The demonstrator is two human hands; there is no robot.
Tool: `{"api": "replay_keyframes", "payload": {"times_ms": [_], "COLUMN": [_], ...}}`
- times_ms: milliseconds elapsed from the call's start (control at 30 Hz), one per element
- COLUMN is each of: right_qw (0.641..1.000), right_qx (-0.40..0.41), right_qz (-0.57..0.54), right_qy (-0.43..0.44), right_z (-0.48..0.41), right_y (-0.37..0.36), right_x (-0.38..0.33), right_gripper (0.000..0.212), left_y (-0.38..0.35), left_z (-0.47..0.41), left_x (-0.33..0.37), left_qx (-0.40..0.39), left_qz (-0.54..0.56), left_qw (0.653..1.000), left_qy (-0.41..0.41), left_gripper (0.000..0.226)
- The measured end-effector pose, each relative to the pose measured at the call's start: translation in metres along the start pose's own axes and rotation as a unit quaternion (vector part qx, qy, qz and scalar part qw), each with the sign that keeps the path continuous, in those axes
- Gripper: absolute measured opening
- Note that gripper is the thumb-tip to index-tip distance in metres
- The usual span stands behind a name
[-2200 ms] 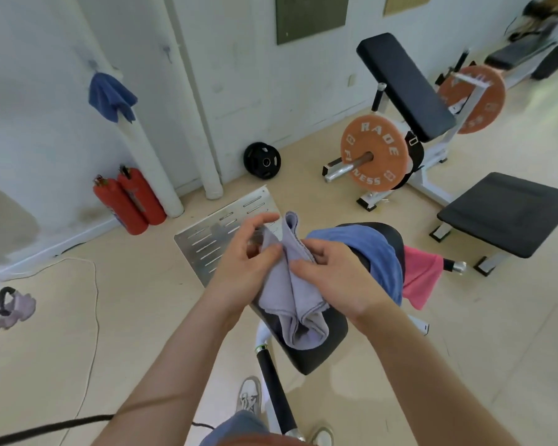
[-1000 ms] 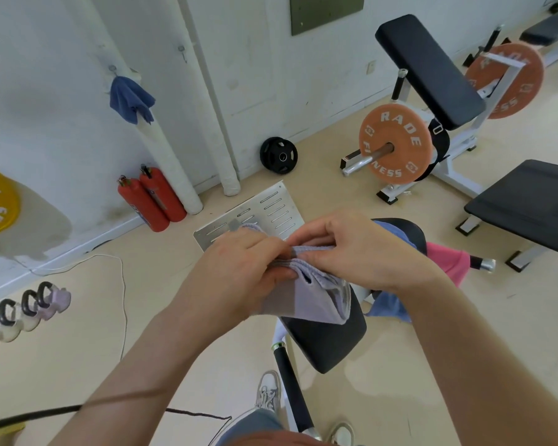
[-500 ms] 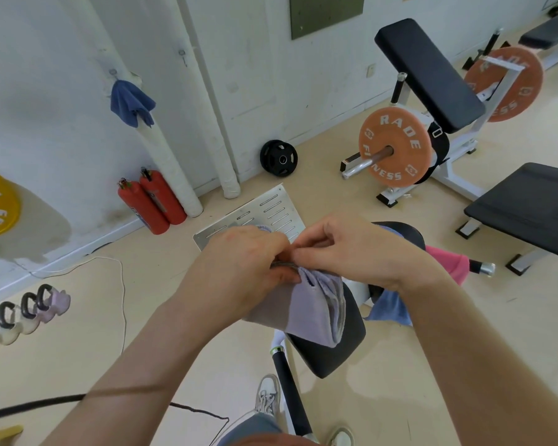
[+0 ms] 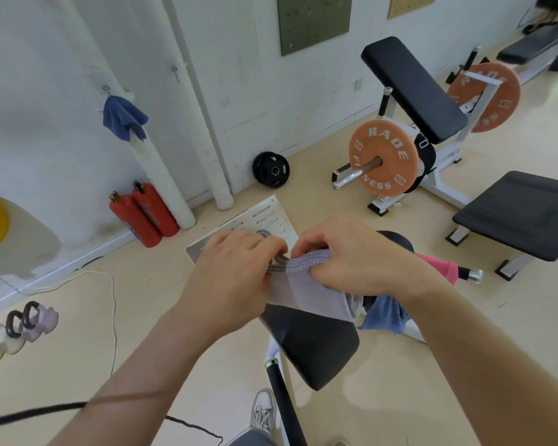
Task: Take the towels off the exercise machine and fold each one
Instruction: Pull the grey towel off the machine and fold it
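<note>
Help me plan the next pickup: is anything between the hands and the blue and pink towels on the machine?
Only the lilac towel, gripped by the left hand and right hand; it hangs partly in front of the blue towel. The pink towel beyond the right wrist has nothing on it.

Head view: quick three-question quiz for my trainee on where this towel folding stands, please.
1. True or false: the left hand and the right hand both pinch the lilac towel.
2. Which towels hang on the machine beyond it? A) blue towel and pink towel B) green and white C) none
3. Fill in: ___ red fire extinguishers stand by the wall.
Key: 1 true; 2 A; 3 two.
</note>
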State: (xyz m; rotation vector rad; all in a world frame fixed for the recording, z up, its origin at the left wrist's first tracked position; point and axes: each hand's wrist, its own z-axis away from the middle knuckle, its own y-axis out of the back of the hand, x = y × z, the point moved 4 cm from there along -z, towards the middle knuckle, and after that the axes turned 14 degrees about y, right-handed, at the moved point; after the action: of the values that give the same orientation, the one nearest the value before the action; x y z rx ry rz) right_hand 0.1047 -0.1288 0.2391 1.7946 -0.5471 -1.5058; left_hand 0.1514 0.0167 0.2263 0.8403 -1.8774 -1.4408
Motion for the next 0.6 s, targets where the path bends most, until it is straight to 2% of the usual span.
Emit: {"api": "replay_keyframes", "payload": {"times_ms": [133, 200, 267, 367, 467, 600], "right_qw": [1.000, 0.999, 0.999, 0.998, 0.996, 0.995], "right_qx": [-0.012, -0.015, -0.012, 0.020, 0.061, 0.096], "right_qz": [-0.013, -0.007, -0.001, -0.030, -0.050, 0.020], "right_qy": [0.024, 0.032, 0.044, 0.046, 0.032, 0.009], "right_z": [0.005, 0.007, 0.010, 0.017, 0.025, 0.026], "right_y": [0.009, 0.014, 0.021, 0.034, 0.046, 0.047], "right_x": [-0.005, -0.006, -0.006, 0.000, 0.011, 0.024], "right_gripper": [0.032, 0.034, 0.032, 0.031, 0.035, 0.038], "left_y": [0.003, 0.004, 0.007, 0.009, 0.015, 0.020], "left_z": [0.005, 0.006, 0.005, 0.007, 0.013, 0.020], "left_x": [0.003, 0.003, 0.002, 0.000, 0.000, 0.011], "left_qx": [-0.006, -0.022, -0.049, -0.099, -0.059, -0.029], "left_qz": [-0.014, 0.004, 0.079, 0.227, 0.278, 0.286], "left_qw": [1.000, 1.000, 0.995, 0.969, 0.958, 0.956], "left_qy": [-0.005, -0.011, -0.021, 0.002, 0.036, 0.057], "left_gripper": [0.050, 0.046, 0.035, 0.024, 0.019, 0.021]}}
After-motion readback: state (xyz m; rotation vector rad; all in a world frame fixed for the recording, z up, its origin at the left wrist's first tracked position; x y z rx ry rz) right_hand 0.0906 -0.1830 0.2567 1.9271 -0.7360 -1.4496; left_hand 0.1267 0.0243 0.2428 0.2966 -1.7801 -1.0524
